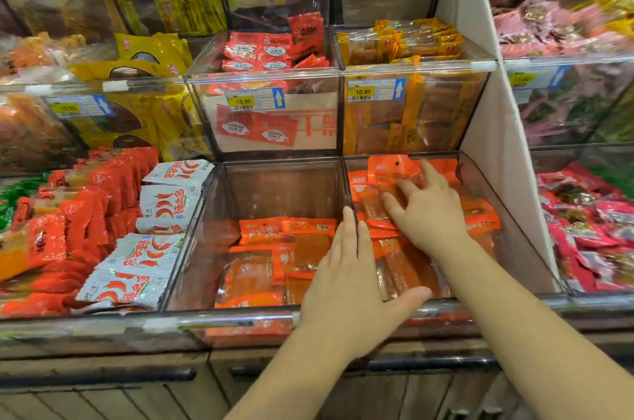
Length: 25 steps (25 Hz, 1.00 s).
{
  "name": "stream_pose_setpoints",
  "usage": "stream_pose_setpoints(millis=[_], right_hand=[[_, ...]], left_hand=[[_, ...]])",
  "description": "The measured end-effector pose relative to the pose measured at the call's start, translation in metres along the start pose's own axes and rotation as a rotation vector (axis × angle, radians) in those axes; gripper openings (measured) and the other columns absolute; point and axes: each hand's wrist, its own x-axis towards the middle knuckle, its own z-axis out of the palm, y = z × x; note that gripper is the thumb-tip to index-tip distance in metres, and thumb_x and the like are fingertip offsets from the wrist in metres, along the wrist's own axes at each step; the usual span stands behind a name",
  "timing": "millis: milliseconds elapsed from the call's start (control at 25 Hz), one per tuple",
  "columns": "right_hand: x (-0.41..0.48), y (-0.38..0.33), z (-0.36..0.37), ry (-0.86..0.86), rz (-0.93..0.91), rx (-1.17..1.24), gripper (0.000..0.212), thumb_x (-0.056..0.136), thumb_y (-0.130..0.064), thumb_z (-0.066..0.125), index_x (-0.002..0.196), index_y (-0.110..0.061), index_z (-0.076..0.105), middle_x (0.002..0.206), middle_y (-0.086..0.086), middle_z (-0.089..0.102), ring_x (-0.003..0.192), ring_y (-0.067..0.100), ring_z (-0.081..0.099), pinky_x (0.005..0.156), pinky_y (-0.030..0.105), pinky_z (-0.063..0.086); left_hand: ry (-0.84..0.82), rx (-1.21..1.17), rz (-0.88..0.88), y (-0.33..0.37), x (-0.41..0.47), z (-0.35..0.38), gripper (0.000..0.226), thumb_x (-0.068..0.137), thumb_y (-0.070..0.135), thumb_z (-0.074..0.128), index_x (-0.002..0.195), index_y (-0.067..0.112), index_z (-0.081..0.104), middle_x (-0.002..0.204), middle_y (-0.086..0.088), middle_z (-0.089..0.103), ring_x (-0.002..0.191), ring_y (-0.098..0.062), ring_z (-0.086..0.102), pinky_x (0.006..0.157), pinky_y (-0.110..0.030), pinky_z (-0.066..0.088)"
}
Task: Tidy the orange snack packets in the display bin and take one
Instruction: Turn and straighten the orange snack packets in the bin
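Orange flat plastic snack packets (480,217) lie loosely heaped in the near right compartment of the clear acrylic display bin (514,237). Some overlap, and one is propped against the far wall. Right hand (432,213) rests on them with fingers spread, gripping nothing. Left hand (346,282) lies straight-fingered along the clear divider (344,186), thumb out, holding nothing.

Judgement: tidying is under way but unfinished, and no packet has been taken.

Packets beneath both palms are hidden. Packet print is blurred. Both forearms are cut off at the near edge.
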Motion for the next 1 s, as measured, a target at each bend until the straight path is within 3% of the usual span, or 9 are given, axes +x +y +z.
stream_pose_setpoints(millis=[120,240,400,600,640,720,800,880,1000], right_hand=[[0.001,0.000,0.006,-0.022,-0.056,0.009,0.053,0.104,-0.054,0.034,0.142,-0.026,0.057,0.154,0.008,0.048,0.144,0.028,0.038,0.115,0.045,0.033],[0.003,0.003,0.007,-0.038,-0.052,0.032,0.051,0.105,-0.050,0.032,0.143,-0.027,0.057,0.150,0.006,0.053,0.141,0.026,0.043,0.114,0.044,0.033],[0.003,0.004,0.009,-0.037,-0.037,0.066,0.047,0.106,-0.043,0.035,0.142,-0.024,0.059,0.148,0.007,0.055,0.140,0.027,0.045,0.115,0.043,0.033],[-0.015,-0.009,-0.005,0.202,-0.158,0.085,0.036,0.102,-0.024,0.042,0.119,-0.009,0.071,0.112,0.012,0.071,0.104,0.035,0.064,0.091,0.044,0.050],[-0.021,-0.019,-0.009,0.202,-0.167,0.150,0.034,0.102,-0.020,0.045,0.125,-0.010,0.067,0.117,0.012,0.070,0.109,0.034,0.063,0.094,0.044,0.049],[-0.034,-0.046,-0.015,0.142,-0.211,0.293,0.038,0.104,-0.019,0.048,0.139,-0.008,0.058,0.135,0.014,0.062,0.128,0.032,0.054,0.108,0.042,0.041],[-0.046,-0.078,-0.014,-0.008,-0.263,0.351,0.051,0.106,-0.027,0.044,0.152,-0.005,0.041,0.157,0.018,0.040,0.148,0.030,0.033,0.122,0.038,0.023],[-0.060,-0.101,-0.005,-0.128,-0.250,0.319,0.061,0.108,-0.036,0.039,0.160,-0.007,0.024,0.169,0.016,0.011,0.157,0.028,0.009,0.127,0.036,0.008],[-0.071,-0.109,0.007,-0.067,-0.227,0.181,0.063,0.108,-0.036,0.035,0.161,-0.006,0.019,0.170,0.016,-0.003,0.158,0.028,-0.001,0.127,0.035,0.002]], left_hand=[[-0.025,0.020,0.004,0.002,-0.001,-0.001,0.120,0.081,0.090,0.037,0.160,0.018,-0.016,0.161,0.004,-0.038,0.156,-0.014,-0.012,0.124,-0.037,0.015],[-0.033,0.016,0.002,0.003,0.001,0.000,0.117,0.081,0.091,0.036,0.161,0.021,-0.012,0.162,0.004,-0.037,0.157,-0.017,-0.005,0.122,-0.040,0.024],[-0.073,0.003,0.016,0.006,0.002,-0.002,0.103,0.083,0.090,0.033,0.162,0.028,0.011,0.163,0.004,-0.036,0.157,-0.022,0.007,0.116,-0.045,0.036],[-0.292,-0.187,0.111,-0.020,-0.003,-0.024,0.080,0.095,0.069,0.046,0.161,0.035,0.015,0.161,0.016,-0.036,0.156,-0.014,0.009,0.120,-0.042,0.031],[-0.345,-0.307,0.129,-0.034,-0.002,-0.034,0.073,0.100,0.058,0.050,0.161,0.036,0.018,0.164,0.020,-0.026,0.154,-0.009,0.014,0.121,-0.037,0.030],[-0.344,-0.566,0.095,-0.068,0.014,-0.047,0.057,0.105,0.038,0.052,0.157,0.034,0.031,0.167,0.011,0.020,0.145,-0.009,0.037,0.116,-0.032,0.038],[-0.199,-0.555,-0.117,-0.101,0.038,-0.047,0.044,0.104,0.030,0.054,0.146,0.020,0.048,0.139,-0.006,0.060,0.124,-0.022,0.061,0.101,-0.034,0.049],[-0.157,-0.240,-0.277,-0.122,0.060,-0.042,0.037,0.102,0.027,0.054,0.131,0.007,0.060,0.124,-0.013,0.069,0.116,-0.031,0.064,0.093,-0.032,0.049],[-0.325,0.012,-0.390,-0.133,0.087,-0.030,0.045,0.101,0.042,0.056,0.121,0.005,0.070,0.123,-0.014,0.070,0.118,-0.031,0.063,0.098,-0.033,0.047]])
